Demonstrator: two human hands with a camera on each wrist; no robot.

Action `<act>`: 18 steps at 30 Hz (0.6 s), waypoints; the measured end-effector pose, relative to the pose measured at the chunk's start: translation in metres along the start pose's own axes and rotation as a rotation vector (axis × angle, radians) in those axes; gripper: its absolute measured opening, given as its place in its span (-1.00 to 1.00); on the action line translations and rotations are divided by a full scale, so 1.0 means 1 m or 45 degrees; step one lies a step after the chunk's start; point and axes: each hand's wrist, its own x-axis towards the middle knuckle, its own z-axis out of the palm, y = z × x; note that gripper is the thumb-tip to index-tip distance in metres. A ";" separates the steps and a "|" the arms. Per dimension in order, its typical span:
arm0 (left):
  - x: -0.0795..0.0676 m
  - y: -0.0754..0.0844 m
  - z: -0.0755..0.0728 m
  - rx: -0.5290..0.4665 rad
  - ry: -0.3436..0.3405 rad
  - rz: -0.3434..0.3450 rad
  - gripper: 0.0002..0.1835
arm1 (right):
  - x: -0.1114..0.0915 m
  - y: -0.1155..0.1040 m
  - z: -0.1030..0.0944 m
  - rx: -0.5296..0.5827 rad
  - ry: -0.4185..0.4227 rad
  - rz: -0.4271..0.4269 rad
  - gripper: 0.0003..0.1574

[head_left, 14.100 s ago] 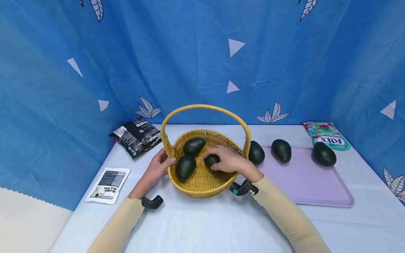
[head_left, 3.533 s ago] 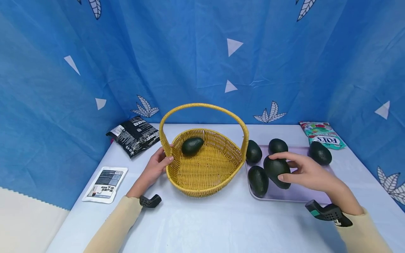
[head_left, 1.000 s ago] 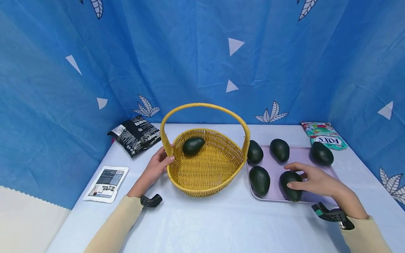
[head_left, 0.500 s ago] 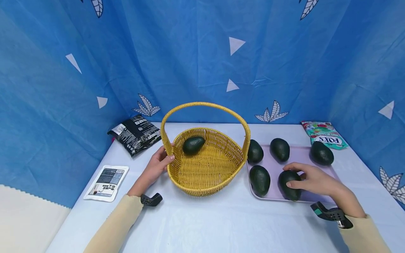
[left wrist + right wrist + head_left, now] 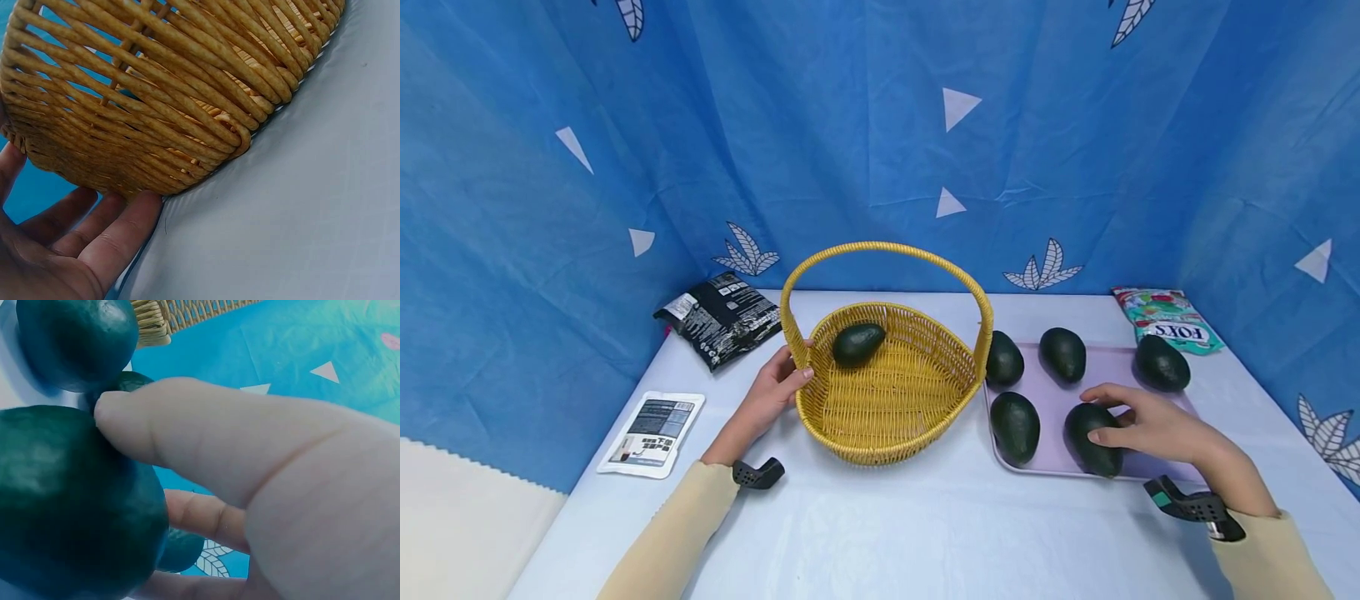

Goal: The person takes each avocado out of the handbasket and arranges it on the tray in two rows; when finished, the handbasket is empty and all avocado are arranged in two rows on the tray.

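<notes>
A yellow wicker basket [image 5: 880, 433] with a tall arched handle stands mid-table, and one dark green avocado [image 5: 858, 345] lies at its back left. My left hand [image 5: 772, 390] holds the basket's left side by the foot of the handle, thumb at the rim. In the left wrist view its fingers [image 5: 119, 240] touch the woven wall from outside. On the lilac tray [image 5: 1157, 408] my right hand [image 5: 1157, 425] grips an avocado [image 5: 1092, 440] at the front, thumb on the near side. In the right wrist view the thumb [image 5: 181, 422] presses that avocado [image 5: 75, 506].
Several other avocados sit on the tray, one [image 5: 1015, 428] left of the gripped one and one [image 5: 1063, 356] behind. A black packet [image 5: 722, 321] and a white pouch [image 5: 653, 435] lie at left. A FOX'S bag [image 5: 1168, 321] lies behind the tray.
Two avocados have left the basket for the tray since the oldest frame. My right hand lowered one to the tray's front and shifted slightly right. The left hand kept its place.
</notes>
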 end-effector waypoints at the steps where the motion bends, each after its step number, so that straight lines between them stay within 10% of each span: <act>1: 0.000 0.000 0.000 0.003 0.001 -0.003 -0.36 | 0.000 0.000 0.000 0.000 0.003 -0.004 -0.37; 18: 0.001 -0.002 0.000 -0.028 -0.003 0.020 -0.35 | -0.002 -0.004 -0.003 0.041 0.027 0.037 -0.26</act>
